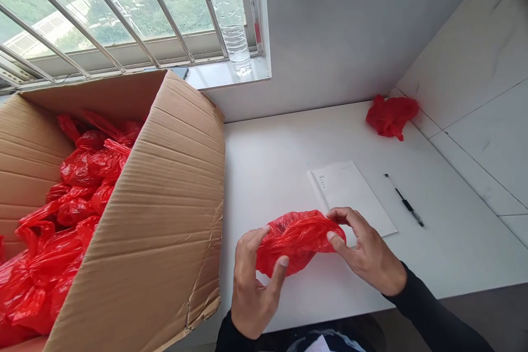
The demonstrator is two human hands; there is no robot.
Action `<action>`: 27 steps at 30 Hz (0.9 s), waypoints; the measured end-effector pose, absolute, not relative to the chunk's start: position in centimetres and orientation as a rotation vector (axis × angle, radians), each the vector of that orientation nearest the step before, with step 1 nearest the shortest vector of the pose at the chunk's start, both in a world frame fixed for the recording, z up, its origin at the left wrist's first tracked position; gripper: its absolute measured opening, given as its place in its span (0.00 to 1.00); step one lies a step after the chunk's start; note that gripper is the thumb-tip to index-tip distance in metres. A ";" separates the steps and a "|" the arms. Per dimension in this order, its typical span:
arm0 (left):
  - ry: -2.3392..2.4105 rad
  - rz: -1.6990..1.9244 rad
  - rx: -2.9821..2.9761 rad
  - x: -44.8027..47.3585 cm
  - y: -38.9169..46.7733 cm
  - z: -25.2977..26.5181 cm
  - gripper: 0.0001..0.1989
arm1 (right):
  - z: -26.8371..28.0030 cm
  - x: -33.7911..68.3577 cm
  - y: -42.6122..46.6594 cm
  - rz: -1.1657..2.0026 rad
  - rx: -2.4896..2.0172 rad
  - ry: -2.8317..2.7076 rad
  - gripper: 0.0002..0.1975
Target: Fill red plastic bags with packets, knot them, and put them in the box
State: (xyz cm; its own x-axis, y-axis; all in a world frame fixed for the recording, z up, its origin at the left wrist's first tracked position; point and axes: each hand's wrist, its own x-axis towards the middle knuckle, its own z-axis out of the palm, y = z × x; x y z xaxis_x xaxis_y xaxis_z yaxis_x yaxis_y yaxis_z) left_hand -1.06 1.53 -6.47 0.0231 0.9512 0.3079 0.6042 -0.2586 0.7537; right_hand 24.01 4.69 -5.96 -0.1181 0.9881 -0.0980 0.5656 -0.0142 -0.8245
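A crumpled red plastic bag (295, 239) is between my two hands, just above the white table near its front edge. My left hand (253, 283) curls round the bag's left end, fingers behind it and thumb in front. At the right end, my right hand (363, 247) pinches the bag between thumb and fingers. Just beyond the right hand lies an open notebook (357, 192) with a few handwritten marks on its left page. What the bag may contain cannot be seen.
A large open cardboard box (165, 209) full of red plastic bags (88, 168) stands at the left. Another red bag (390, 115) lies in the table's far right corner. A black pen (404, 201) rests right of the notebook. A water bottle (233, 27) stands on the windowsill.
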 end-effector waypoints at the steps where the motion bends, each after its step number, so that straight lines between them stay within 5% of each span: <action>1: 1.536 1.082 1.968 -0.7 1.7 -6.3 0.23 | -5.8 23.6 4.7 1.039 -1.592 -1.767 0.18; 6: 1.522 1.253 1.933 -0.6 2.2 -6.0 0.11 | -4.8 22.7 4.9 1.113 -1.594 -1.672 0.12; 14: 1.710 1.290 1.548 -1.2 1.1 -5.5 0.05 | -5.8 25.3 4.9 1.180 -1.652 -1.190 0.17; 20: 1.661 1.279 1.288 -0.7 0.8 -4.3 0.12 | -4.1 23.3 3.4 0.571 -1.374 -1.177 0.21; 27: 1.542 1.277 1.251 0.4 0.8 -2.7 0.06 | -1.4 20.3 3.6 0.492 -1.018 -2.120 0.17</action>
State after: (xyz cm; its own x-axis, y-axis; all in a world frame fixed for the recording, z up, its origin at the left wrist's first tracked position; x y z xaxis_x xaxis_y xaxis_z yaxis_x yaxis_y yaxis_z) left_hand 0.35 0.79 -2.67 -0.2303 0.9727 0.0303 0.2111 0.0196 0.9773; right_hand 20.30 3.56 -1.38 -0.4268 0.7882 0.4435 0.5120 0.6148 -0.5999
